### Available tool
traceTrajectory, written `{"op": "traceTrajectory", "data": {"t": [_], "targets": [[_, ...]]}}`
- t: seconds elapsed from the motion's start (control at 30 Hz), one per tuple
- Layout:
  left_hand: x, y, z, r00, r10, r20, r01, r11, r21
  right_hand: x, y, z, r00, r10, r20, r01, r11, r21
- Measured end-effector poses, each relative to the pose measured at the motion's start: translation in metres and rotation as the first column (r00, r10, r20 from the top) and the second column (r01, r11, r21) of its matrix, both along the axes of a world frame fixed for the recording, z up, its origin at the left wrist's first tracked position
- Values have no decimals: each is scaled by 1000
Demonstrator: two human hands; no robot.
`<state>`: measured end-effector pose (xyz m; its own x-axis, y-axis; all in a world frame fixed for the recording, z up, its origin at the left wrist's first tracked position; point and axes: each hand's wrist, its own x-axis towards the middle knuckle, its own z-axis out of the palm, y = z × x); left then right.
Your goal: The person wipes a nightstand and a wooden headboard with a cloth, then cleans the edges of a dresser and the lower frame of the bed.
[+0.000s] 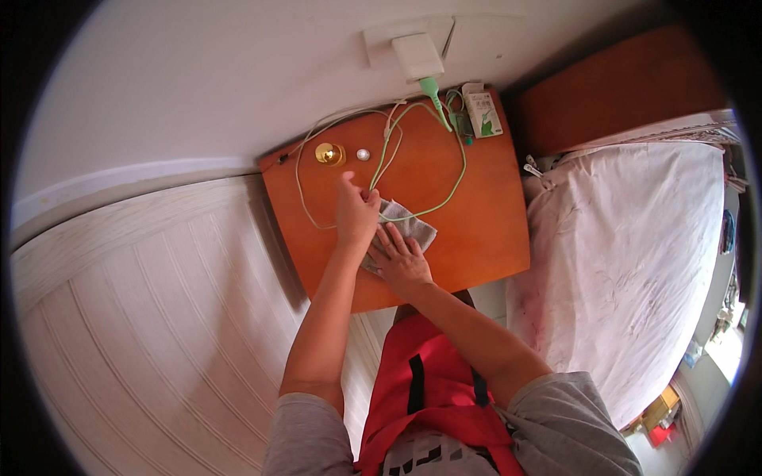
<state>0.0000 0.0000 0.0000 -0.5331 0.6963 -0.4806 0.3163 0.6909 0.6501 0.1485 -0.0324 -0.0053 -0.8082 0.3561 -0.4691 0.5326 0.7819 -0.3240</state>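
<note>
A green charging cable (459,176) loops over the reddish-brown wooden tabletop (484,214). My left hand (357,210) is closed on part of the cable and lifts it near the middle of the top. Just to the right and nearer to me, my right hand (403,262) lies with fingers stretched over a folded grey cloth (419,230), pressing it on the wood. Part of the cloth is hidden under both hands. Beyond my left hand stand a small amber-gold glass jar (329,154) and a tiny silvery-white round object (363,155).
A white charger (417,57) sits in the wall socket above the table, with the green cable plugged in. A small white box (482,113) stands at the far right corner. To the right is a bed with a white sheet (627,254); white panelling (175,301) borders the left.
</note>
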Motion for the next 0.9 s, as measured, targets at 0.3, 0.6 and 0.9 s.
{"op": "traceTrajectory", "data": {"t": [0.3,0.6,0.9], "targets": [[-45,3,-39,883,311,-353,-132,883,450,2,0,0,998,-26,-64,26,1000,4],[-51,30,-56,981,147,125,-191,833,520,5,1,-6,994,-36,-104,29,997,-65],[-8,72,-63,914,212,347,-382,737,558,10,0,-8,980,-58,-192,57,998,-10]]}}
